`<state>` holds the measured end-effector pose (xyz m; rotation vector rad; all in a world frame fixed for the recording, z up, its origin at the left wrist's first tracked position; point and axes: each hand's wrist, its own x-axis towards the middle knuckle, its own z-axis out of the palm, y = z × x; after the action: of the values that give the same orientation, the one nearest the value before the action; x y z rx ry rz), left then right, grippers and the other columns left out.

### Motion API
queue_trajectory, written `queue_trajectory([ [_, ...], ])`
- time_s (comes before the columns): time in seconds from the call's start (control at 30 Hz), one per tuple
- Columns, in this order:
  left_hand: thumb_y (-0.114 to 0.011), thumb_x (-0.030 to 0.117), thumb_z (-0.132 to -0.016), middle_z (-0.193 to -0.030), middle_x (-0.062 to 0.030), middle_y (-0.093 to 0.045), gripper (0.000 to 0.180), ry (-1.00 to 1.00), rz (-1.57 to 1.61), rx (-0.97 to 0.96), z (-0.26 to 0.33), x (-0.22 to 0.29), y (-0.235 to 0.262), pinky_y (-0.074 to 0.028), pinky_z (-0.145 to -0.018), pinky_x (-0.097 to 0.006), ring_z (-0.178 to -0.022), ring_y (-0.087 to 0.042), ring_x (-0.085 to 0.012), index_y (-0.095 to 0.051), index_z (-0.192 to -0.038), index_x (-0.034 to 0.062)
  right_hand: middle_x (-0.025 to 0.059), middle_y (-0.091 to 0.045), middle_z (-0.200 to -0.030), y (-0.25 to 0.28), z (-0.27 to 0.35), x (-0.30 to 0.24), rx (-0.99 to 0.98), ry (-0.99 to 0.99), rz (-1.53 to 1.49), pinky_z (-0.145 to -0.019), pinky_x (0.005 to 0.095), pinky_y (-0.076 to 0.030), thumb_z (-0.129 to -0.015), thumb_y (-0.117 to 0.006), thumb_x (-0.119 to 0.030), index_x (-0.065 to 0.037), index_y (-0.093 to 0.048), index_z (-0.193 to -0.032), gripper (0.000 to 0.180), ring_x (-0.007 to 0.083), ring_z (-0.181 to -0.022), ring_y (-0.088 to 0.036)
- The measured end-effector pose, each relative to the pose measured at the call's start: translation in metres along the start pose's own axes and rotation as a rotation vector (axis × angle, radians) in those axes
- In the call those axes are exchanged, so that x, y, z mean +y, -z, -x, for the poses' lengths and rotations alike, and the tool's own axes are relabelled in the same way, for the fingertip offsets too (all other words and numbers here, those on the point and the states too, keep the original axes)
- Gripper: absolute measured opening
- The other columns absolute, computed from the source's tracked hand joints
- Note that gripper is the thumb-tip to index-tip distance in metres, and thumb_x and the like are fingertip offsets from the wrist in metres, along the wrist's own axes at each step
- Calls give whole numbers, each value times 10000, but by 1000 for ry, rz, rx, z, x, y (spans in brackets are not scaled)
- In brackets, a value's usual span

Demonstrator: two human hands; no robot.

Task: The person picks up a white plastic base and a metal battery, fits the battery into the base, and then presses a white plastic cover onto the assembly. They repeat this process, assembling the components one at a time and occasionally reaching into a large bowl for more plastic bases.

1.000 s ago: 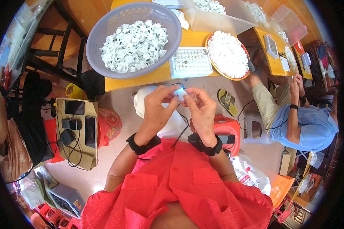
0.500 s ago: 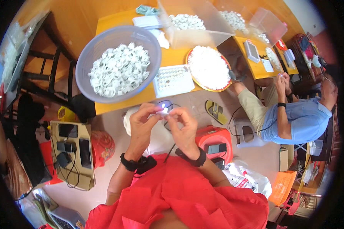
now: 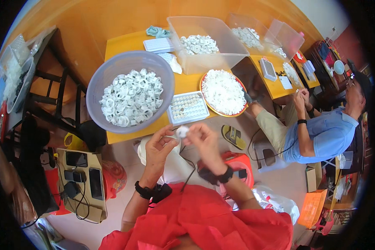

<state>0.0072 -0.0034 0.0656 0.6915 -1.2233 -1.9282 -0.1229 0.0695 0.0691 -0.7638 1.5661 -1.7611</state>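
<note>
In front of the table's near edge, a small round white plastic piece (image 3: 182, 132) with dark spots is pinched in the fingertips of my right hand (image 3: 203, 141). My left hand (image 3: 157, 146) is just left of it, thumb and forefinger apart with a gap between them. Beyond my hands lies a white tray (image 3: 178, 121) with rows of small round metallic parts. Left of it is a large grey-purple basket (image 3: 91, 98) heaped with white plastic pieces. A red-and-yellow rimmed plate (image 3: 236, 112) on the right carries a pile of small white parts.
A clear bin (image 3: 233, 58) with white pieces stands at the back of the yellow table (image 3: 114, 136). At lower left, a cardboard box (image 3: 96, 204) holds phones and cables. A red stool (image 3: 241, 160) is by my right arm. On the right, a person in blue (image 3: 325, 139) sits working.
The white piece has turned to show a round face, and its bright glow is gone. My left fingers have come apart from it. The view has tilted up slightly.
</note>
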Motion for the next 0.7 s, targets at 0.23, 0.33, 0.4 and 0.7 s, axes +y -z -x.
queue_trajectory([
  [0.23, -579, 101, -840, -958, -64, -609, 222, 121, -14, 12, 8, 0, 40, -484, -760, -260, -819, -582, -122, -600, -1034, -5, 61, -613, -747, 62, -146, -40, 22, 94, 50, -553, 232, -486, -817, -591, -108, -18, -580, -858, 99, 117, -597, -587],
  [0.33, -577, 98, -843, -954, -57, -615, 199, 118, 6, 33, 11, 2, 46, -484, -760, -262, -816, -581, -117, -609, -1014, 1, 53, -617, -754, 37, -172, -81, 81, 185, 10, -594, 238, -493, -814, -596, -113, 2, -585, -922, 159, 120, -649, -596],
  [0.4, -573, 94, -845, -958, -58, -615, 192, 116, 6, 43, 12, 0, 50, -484, -760, -261, -818, -581, -117, -611, -1010, 3, 43, -626, -765, 11, -168, -97, 89, 334, 5, -609, 237, -483, -813, -597, -113, 0, -599, -952, 179, 116, -695, -602],
  [0.7, -565, 90, -851, -947, -55, -615, 175, 106, 0, 42, 16, 6, 55, -483, -750, -255, -812, -578, -114, -614, -996, 5, 170, -626, -778, -80, -145, -32, -560, 501, 811, -644, 359, -482, -693, -577, -44, -28, -635, -832, 152, 307, -684, -606],
])
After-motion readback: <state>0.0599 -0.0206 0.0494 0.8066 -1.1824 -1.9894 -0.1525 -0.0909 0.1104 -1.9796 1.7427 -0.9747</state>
